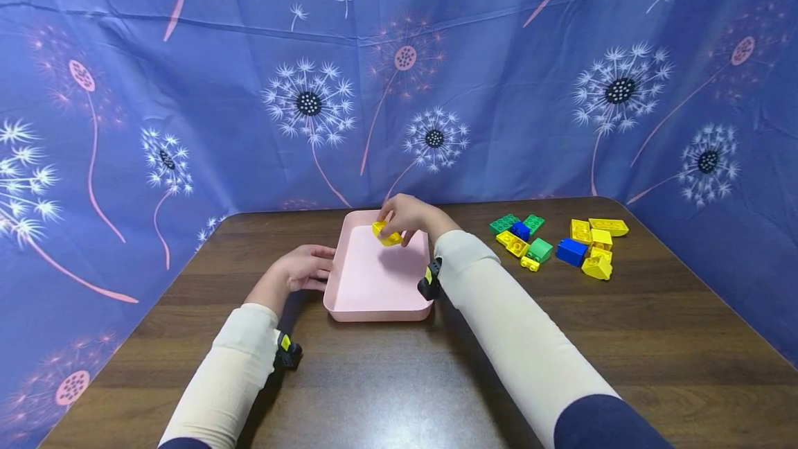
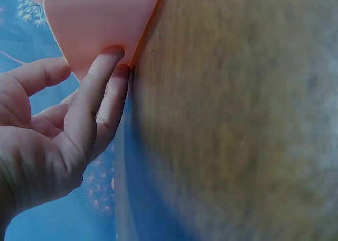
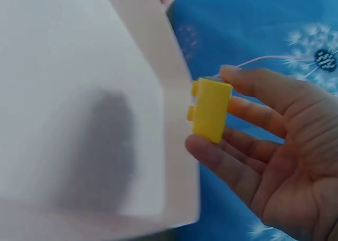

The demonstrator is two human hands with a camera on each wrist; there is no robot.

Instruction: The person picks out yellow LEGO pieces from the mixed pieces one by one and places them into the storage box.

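Note:
A shallow pink tray (image 1: 368, 289) lies on the wooden table, its floor bare. Over its far half, my right hand (image 1: 411, 215) pinches a yellow toy brick (image 3: 211, 110) between thumb and fingertips; the brick's studs face sideways in the right wrist view. A soft shadow of the hand falls on the tray floor. At the tray's left side is my left hand (image 1: 303, 267). In the left wrist view its extended fingers (image 2: 87, 101) touch the outer wall of the tray (image 2: 100, 24), without gripping it.
Right of the tray lie loose toy bricks: green ones (image 1: 539, 250), blue ones (image 1: 571, 251) and several yellow ones (image 1: 597, 267). Behind the table (image 1: 661, 338) hangs a blue cloth (image 1: 511, 89) with dandelion prints. Both wrists carry small black cameras.

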